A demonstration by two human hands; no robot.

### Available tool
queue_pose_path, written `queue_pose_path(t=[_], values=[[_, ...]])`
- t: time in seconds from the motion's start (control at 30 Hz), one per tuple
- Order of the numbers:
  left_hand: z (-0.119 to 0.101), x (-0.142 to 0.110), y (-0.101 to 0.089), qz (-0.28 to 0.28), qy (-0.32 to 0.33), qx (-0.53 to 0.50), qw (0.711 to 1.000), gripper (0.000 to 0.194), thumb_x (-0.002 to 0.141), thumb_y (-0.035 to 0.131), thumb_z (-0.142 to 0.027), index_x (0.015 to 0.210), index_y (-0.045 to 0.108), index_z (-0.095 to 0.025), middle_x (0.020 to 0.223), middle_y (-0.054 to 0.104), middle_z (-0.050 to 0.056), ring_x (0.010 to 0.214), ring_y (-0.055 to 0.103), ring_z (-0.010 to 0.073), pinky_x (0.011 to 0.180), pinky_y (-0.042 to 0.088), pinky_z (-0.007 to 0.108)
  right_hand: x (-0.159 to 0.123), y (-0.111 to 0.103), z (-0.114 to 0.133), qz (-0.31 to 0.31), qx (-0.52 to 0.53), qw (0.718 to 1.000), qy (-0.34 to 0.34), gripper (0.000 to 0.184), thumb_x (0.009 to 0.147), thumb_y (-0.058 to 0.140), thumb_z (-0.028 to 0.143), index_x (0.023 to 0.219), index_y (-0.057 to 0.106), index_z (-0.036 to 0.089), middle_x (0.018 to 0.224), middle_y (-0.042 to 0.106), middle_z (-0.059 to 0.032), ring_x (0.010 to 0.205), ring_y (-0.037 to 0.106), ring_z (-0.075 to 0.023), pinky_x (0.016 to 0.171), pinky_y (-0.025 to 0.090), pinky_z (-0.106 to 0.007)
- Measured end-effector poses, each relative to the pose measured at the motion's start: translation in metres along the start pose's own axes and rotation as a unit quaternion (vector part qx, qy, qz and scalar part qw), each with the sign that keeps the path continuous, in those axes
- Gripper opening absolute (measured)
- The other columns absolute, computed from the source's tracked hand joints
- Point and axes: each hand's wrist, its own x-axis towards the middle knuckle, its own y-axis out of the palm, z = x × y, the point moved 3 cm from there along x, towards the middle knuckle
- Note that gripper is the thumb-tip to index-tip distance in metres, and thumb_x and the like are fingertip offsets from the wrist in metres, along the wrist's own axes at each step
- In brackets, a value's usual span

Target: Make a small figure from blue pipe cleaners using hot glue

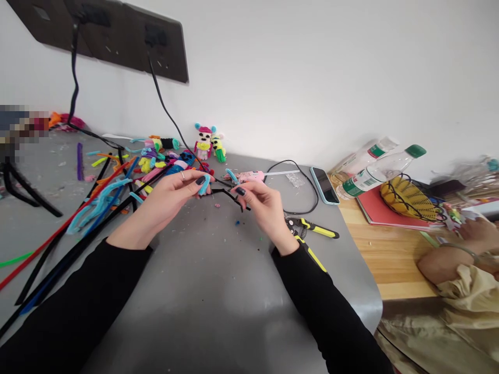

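Between the thumb and fingers of my left hand (171, 195) is a bent light-blue pipe cleaner piece (204, 185). My right hand (262, 201) pinches another short light-blue pipe cleaner piece (231, 175), which sticks up from the fingertips. Both hands hover above the grey tabletop, a small gap apart. Behind the right hand lies a pink glue gun (251, 176). Yellow-and-black wire cutters (312, 234) rest beside my right wrist. Two small pipe cleaner figures (204, 143) stand against the wall, one with a pink top and blue ears.
Long pipe cleaners (70, 223) in red, black and blue spread over the left side. A phone (324, 185), plastic bottles (378, 174) and a yellow basket (407, 197) are at the right. Another person's arm (448, 259) rests there. Black cords hang from the wall sockets (128, 39).
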Motion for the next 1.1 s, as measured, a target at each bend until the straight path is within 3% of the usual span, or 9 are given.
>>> queue_pose_path(t=[0.23,0.37,0.47,0.53,0.63,0.73,0.83,0.97,1.1], values=[[-0.009,0.005,-0.016,-0.229,0.078,-0.103,0.965,0.008,0.084,0.076,-0.009,0.089,0.080,-0.014,0.084,0.073,0.005,0.076,0.061,0.0125,0.071,0.049,0.024,0.000,-0.024,0.000,-0.222,0.054,0.973,-0.007,0.040,0.095,0.068,0.062,0.091,0.069,0.022,0.051,0.042,0.0102,0.047,0.039,-0.0102,0.057,0.045,-0.028],[-0.013,0.008,-0.021,-0.270,0.133,-0.174,0.938,0.011,0.086,0.074,-0.004,0.089,0.079,-0.013,0.073,0.069,0.000,0.068,0.060,0.0082,0.070,0.050,0.021,-0.003,-0.037,0.000,-0.302,0.052,0.951,-0.041,0.035,0.099,0.063,0.058,0.094,0.061,0.024,0.047,0.033,0.0143,0.040,0.033,-0.0089,0.049,0.038,-0.025],[-0.011,0.009,-0.023,-0.258,0.154,-0.186,0.935,0.012,0.077,0.086,-0.009,0.086,0.079,-0.015,0.070,0.069,-0.001,0.069,0.063,0.0088,0.074,0.053,0.022,-0.005,-0.046,0.002,-0.355,-0.015,0.930,-0.090,0.027,0.105,0.055,0.050,0.100,0.059,0.024,0.061,0.056,0.0080,0.049,0.050,-0.0105,0.059,0.049,-0.027],[-0.010,0.008,-0.020,-0.210,0.155,-0.165,0.951,0.024,0.068,0.095,-0.018,0.087,0.080,-0.016,0.075,0.072,0.001,0.075,0.067,0.0113,0.079,0.055,0.024,-0.003,-0.044,0.001,-0.327,-0.086,0.936,-0.099,0.022,0.104,0.056,0.042,0.116,0.060,0.024,0.096,0.073,-0.0029,0.078,0.067,-0.0144,0.080,0.056,-0.033],[-0.008,0.003,-0.007,-0.106,0.137,-0.103,0.979,0.037,0.059,0.102,-0.031,0.086,0.081,-0.017,0.081,0.076,0.003,0.080,0.069,0.0155,0.080,0.057,0.029,-0.002,-0.032,-0.002,-0.239,-0.213,0.942,-0.098,0.042,0.100,0.064,0.037,0.139,0.054,0.027,0.141,0.064,-0.0126,0.122,0.064,-0.0230,0.106,0.050,-0.045],[-0.009,-0.006,0.006,-0.035,0.133,-0.028,0.990,0.038,0.063,0.101,-0.035,0.089,0.080,-0.019,0.088,0.079,0.005,0.086,0.071,0.0190,0.083,0.057,0.033,-0.003,-0.015,0.000,-0.110,-0.300,0.941,-0.114,0.030,0.103,0.061,0.036,0.132,0.062,0.027,0.135,0.067,-0.0125,0.126,0.062,-0.0268,0.110,0.043,-0.048],[-0.012,-0.014,0.014,-0.009,0.141,0.028,0.990,0.036,0.069,0.097,-0.041,0.091,0.080,-0.018,0.096,0.081,0.008,0.093,0.073,0.0227,0.087,0.059,0.037,-0.005,-0.001,0.005,-0.007,-0.336,0.931,-0.144,0.024,0.103,0.066,0.039,0.124,0.067,0.027,0.130,0.071,-0.0111,0.126,0.062,-0.0282,0.113,0.037,-0.047],[-0.014,-0.021,0.020,0.033,0.138,0.074,0.987,0.024,0.075,0.092,-0.037,0.088,0.083,-0.019,0.094,0.083,0.008,0.089,0.074,0.0227,0.086,0.061,0.037,-0.007,0.008,0.005,0.051,-0.350,0.923,-0.150,0.025,0.102,0.068,0.044,0.119,0.067,0.026,0.125,0.073,-0.0098,0.126,0.061,-0.0288,0.108,0.036,-0.044],[-0.013,-0.023,0.025,0.053,0.177,0.115,0.976,0.012,0.082,0.084,-0.031,0.091,0.086,-0.023,0.101,0.083,0.007,0.099,0.075,0.0239,0.093,0.061,0.037,-0.008,0.010,0.004,0.054,-0.323,0.929,-0.173,0.020,0.110,0.053,0.039,0.108,0.067,0.025,0.111,0.074,-0.0077,0.113,0.063,-0.0253,0.102,0.037,-0.041]])
